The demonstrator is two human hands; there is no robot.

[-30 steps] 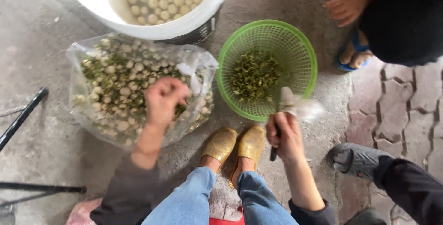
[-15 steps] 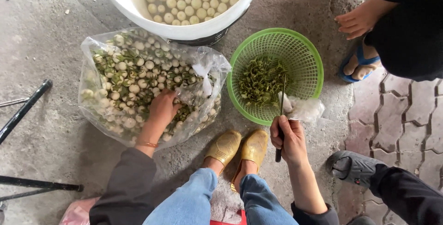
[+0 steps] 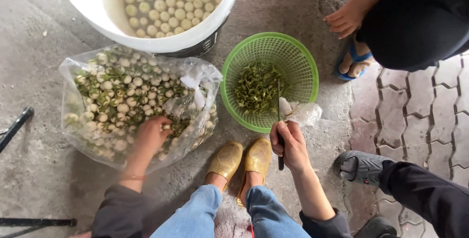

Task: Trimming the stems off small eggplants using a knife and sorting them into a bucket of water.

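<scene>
Since the earlier frame, I see the left hand (image 3: 152, 135) gone deeper into the clear plastic bag (image 3: 195, 79), while the right hand (image 3: 291, 144) has kept its place by the green basket (image 3: 312, 72). Concrete floor (image 3: 39, 47) carries everything. White bucket (image 3: 200, 28), top, holds pale peeled seeds (image 3: 171, 3). Bag, left of centre, lies open and heaped with green-and-white lotus seeds (image 3: 117, 89); left forearm extends forward, palm down, fingers curled among the seeds, though I cannot tell whether they grip one. Basket holds green peelings (image 3: 256, 89). Right hand, just beside the basket's near rim, is clenched on a dark-handled knife (image 3: 279, 121), blade pointing into the basket. Gold shoes (image 3: 242, 160) sit between the arms.
</scene>
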